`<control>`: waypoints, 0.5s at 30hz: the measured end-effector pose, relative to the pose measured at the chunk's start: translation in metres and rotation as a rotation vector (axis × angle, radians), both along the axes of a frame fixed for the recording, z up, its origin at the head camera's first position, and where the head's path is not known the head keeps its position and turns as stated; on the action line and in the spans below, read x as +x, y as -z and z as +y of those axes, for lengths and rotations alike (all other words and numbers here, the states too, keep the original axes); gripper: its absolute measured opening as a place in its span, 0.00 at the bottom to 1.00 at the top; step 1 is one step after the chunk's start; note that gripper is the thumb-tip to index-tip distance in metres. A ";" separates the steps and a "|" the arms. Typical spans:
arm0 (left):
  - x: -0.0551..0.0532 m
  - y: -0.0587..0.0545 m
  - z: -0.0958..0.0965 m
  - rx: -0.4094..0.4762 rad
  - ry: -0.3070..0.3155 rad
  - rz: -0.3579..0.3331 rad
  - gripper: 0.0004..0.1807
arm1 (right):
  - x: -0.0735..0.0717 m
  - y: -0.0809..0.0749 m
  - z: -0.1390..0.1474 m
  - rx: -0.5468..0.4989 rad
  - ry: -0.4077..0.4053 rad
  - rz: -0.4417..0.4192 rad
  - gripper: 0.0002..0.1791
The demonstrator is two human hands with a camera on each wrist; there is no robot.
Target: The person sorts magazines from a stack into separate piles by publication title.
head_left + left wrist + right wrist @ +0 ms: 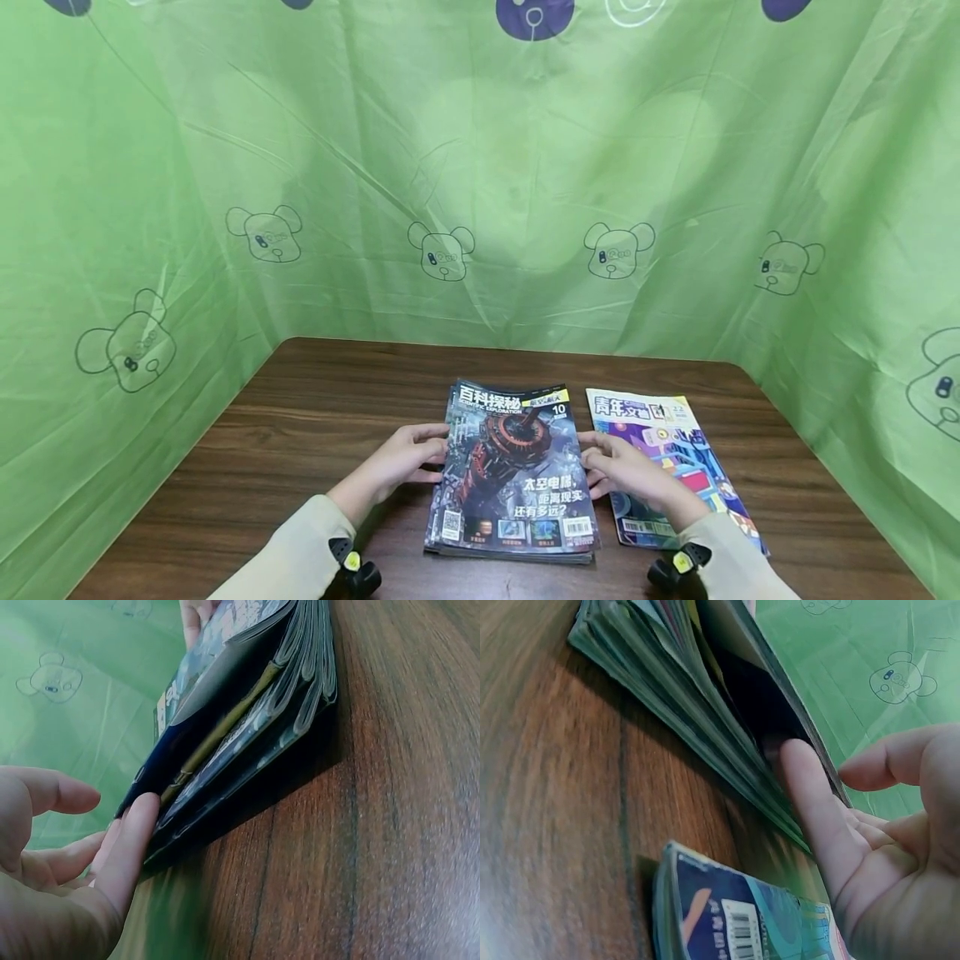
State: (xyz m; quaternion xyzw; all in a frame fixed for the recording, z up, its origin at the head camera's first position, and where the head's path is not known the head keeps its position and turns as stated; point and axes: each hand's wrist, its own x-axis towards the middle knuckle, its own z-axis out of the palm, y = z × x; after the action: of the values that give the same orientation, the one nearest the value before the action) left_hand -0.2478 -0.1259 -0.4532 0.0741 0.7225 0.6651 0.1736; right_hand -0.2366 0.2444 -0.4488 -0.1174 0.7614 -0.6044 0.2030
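Observation:
A stack of magazines (517, 467) lies on the table, a dark "Scientific Exploration" issue on top. My left hand (412, 458) is at its left side, thumb (139, 825) against the edge below the top magazine (217, 667) and index finger raised beside it. At the right side my right hand (618, 467) holds the top magazine's edge. Its thumb (804, 761) reaches into a dark gap under that magazine, and the index fingertip is right at the outer edge. Dark gaps show beneath the top magazine on both sides, with several magazines lying below.
A colourful magazine (675, 467) lies right of the stack, partly beneath my right forearm. The brown wooden table (300, 425) is bordered by green bear-print cloth (525, 167) at the back and both sides. Each wrist wears a small black camera.

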 end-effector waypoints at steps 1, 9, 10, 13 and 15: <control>0.000 0.000 0.000 0.001 -0.001 0.001 0.31 | 0.000 0.000 0.000 -0.006 -0.001 -0.004 0.35; 0.000 0.000 0.003 0.018 -0.024 0.005 0.33 | -0.001 0.000 0.000 -0.058 -0.016 -0.027 0.35; 0.001 0.001 0.003 0.018 -0.032 0.005 0.33 | 0.000 0.000 -0.001 -0.063 -0.015 -0.028 0.35; 0.001 0.002 0.002 0.019 -0.061 0.006 0.32 | 0.000 -0.002 -0.004 -0.077 -0.016 -0.028 0.35; 0.002 0.002 0.000 0.020 -0.086 0.003 0.31 | 0.001 -0.002 -0.007 -0.085 -0.017 -0.027 0.35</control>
State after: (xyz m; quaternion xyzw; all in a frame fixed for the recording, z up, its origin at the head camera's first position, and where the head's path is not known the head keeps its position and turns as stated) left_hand -0.2461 -0.1254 -0.4555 0.0458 0.7185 0.6791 0.1431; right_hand -0.2361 0.2373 -0.4464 -0.1245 0.7312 -0.6360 0.2131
